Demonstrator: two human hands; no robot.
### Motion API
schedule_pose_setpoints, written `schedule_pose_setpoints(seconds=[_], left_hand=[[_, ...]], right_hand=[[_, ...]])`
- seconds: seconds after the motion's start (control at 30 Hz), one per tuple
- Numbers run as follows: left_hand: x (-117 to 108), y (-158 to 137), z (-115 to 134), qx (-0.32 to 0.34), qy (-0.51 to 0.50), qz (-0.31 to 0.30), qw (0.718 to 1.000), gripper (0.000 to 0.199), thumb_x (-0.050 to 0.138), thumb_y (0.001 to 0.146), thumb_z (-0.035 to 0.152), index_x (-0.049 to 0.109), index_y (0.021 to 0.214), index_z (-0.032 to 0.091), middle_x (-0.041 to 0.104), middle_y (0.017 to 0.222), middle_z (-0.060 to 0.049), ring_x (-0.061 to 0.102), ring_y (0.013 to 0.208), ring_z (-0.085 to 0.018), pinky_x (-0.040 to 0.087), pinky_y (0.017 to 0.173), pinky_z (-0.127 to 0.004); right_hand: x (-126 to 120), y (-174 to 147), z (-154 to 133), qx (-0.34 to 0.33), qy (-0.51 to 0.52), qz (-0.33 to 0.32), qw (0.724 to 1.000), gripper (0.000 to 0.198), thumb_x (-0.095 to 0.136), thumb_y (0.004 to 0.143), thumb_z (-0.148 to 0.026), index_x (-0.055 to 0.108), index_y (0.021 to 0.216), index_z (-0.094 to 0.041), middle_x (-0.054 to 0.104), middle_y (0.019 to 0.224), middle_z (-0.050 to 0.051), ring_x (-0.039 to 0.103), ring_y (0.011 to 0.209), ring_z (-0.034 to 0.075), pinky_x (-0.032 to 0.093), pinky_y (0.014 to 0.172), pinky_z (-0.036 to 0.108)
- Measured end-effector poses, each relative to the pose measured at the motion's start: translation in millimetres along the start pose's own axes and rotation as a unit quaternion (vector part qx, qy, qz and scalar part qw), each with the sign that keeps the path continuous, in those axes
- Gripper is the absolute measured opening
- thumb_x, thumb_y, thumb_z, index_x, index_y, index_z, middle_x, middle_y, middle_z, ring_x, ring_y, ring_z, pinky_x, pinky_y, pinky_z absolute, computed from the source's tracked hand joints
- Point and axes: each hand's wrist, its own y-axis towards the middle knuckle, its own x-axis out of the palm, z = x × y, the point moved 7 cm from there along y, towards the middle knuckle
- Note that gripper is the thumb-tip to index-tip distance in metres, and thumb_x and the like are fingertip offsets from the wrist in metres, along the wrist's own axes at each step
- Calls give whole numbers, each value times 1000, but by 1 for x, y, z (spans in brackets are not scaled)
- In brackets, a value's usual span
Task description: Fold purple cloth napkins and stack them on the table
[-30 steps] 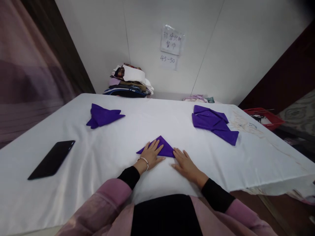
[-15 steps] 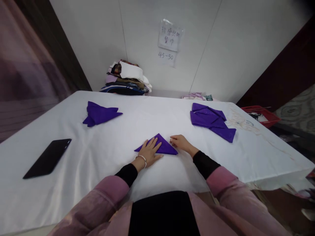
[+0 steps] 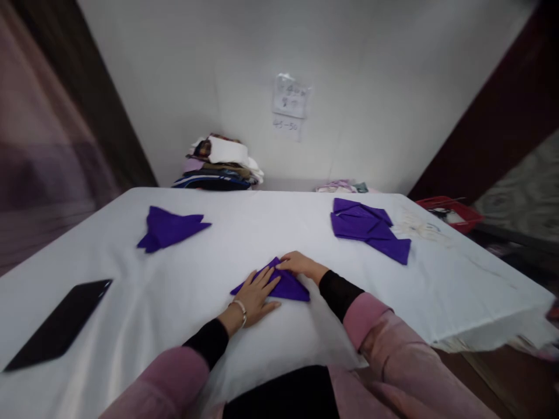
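A purple cloth napkin (image 3: 290, 287), folded into a flat triangle, lies on the white-covered table in front of me, its peak pointing away. Spread over its left half is my left hand (image 3: 254, 295), palm down with the fingers apart, pressing the cloth flat. My right hand (image 3: 302, 264) is at the peak, thumb and fingers drawn together on the upper right edge. Its fingertips cover a bit of the cloth there. Another folded purple napkin (image 3: 172, 228) rests at the far left, and purple folded cloth (image 3: 369, 226) lies at the far right.
A black tablet-like slab (image 3: 59, 326) lies at the table's left. Behind the far edge are a stack of folded clothes (image 3: 222, 166) and some pinkish cloth (image 3: 338, 186). A red basket (image 3: 469, 216) stands beyond the right edge. Paper signs (image 3: 290, 99) hang on the wall.
My right hand has moved left from beside the triangle's right edge onto its peak. My left hand stays flat on the napkin. The view has tilted up slightly.
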Motion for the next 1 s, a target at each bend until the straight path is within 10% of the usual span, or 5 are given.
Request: schedule_pose_setpoints(seconds=[0.3,0.5,0.7,0.8,1.0], left_hand=[[11,8,-19,17,51,93,994,63,37,83,59,34,137,26,35,143,-9,32,132,-27,28,103,-50],[2,16,-9,26,65,122,990,60,41,81,55,41,134,28,37,142,-8,35,130,-29,27,103,-54],[-26,21,-7,-41,-92,222,970,54,43,80,52,49,125,22,47,136,-11,41,125,-29,31,103,-52],[-26,22,-18,-176,-321,226,902,57,45,78,58,49,119,19,55,124,-14,55,110,-29,47,89,-47],[-5,45,27,-272,-742,22,612,55,41,83,58,46,118,17,57,121,-16,64,95,-21,52,82,-37]], right_hand=[[2,2,-10,-49,-73,-31,996,22,75,61,-33,61,68,-18,56,59,-5,50,55,11,37,49,20],[11,-8,19,15,140,-78,987,29,78,54,-32,60,72,-18,56,56,-6,50,49,10,38,47,21],[-26,-24,39,-6,352,51,935,39,81,43,-26,61,74,-15,62,63,-3,56,54,11,44,57,24],[-51,-37,36,-45,393,117,911,41,81,43,-28,60,76,-15,62,63,-3,56,53,10,43,56,23],[-59,-60,20,-107,426,167,883,38,79,52,-30,58,81,-17,64,67,-3,57,57,11,43,57,24]])
